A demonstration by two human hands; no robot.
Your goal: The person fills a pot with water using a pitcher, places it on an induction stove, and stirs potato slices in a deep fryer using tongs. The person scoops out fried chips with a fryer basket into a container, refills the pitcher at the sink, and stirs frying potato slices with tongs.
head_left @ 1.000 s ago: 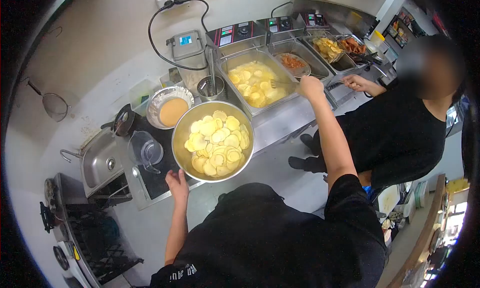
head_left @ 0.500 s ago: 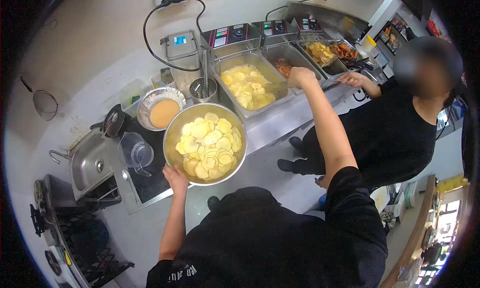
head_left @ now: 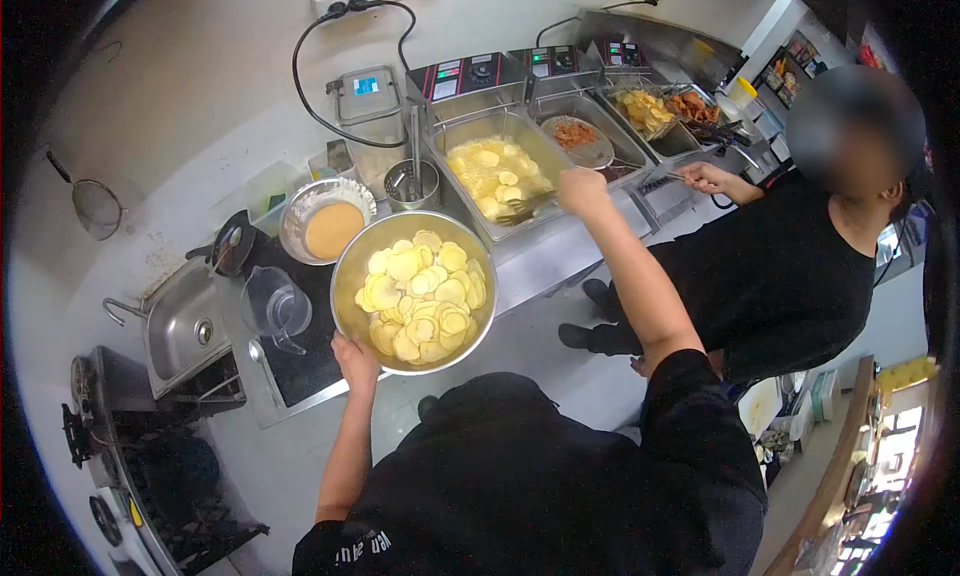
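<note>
My left hand (head_left: 356,362) is closed on the rim of a large metal bowl (head_left: 346,257). Thin, pale yellow potato slices (head_left: 425,296) fill much of the bowl, which is tilted toward me. At the near right corner of the left fryer (head_left: 480,126), my right hand (head_left: 583,192) is closed around the handle of a utensil (head_left: 515,214). Its dark, slotted-looking end is in the bubbling oil among more slices (head_left: 492,172); the exact kind is unclear. My fingers hide the handle.
Right of me, a co-worker's hand (head_left: 708,179) holds a metal handle. A round strainer (head_left: 594,154) with reddish pieces sits over the middle fryer. On the left are a batter bowl (head_left: 334,231), a clear jug (head_left: 275,303) and a sink (head_left: 185,316).
My right hand has moved left and lower, and the utensil's end has moved toward the fryer's near side. The strainer with reddish pieces now shows higher in the middle fryer. My left hand keeps the bowl.
</note>
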